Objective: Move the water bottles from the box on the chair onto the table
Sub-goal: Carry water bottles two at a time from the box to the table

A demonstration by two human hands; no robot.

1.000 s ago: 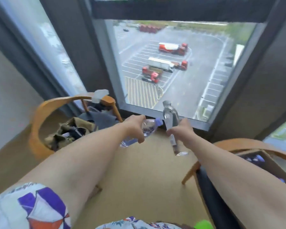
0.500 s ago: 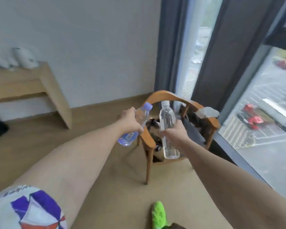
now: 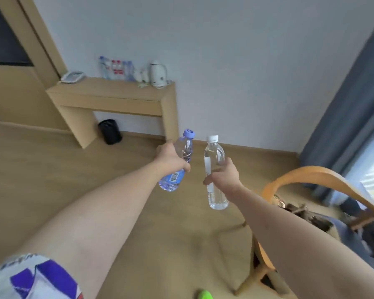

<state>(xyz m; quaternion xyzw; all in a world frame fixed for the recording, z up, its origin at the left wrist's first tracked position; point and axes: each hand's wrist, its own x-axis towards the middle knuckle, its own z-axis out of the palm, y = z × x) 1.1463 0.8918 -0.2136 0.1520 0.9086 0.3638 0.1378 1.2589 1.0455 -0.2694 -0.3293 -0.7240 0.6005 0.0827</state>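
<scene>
two clear plastic water bottles are held in the air above the light wood floor [image 3: 52,180], one in each hand. the left hand [image 3: 171,161] has its fingers wrapped round the purple-capped bottle with a blue label [image 3: 177,167], tilted right. the right hand [image 3: 225,176] grips the white-capped bottle with a white label [image 3: 214,169], upright. the two are near but apart. ahead, the pale wooden wall table [image 3: 117,96] carries a blurred row of bottles [image 3: 116,67], too unclear to count, and one white kettle [image 3: 158,74]. one curved wooden chair [image 3: 311,178] stands at right.
</scene>
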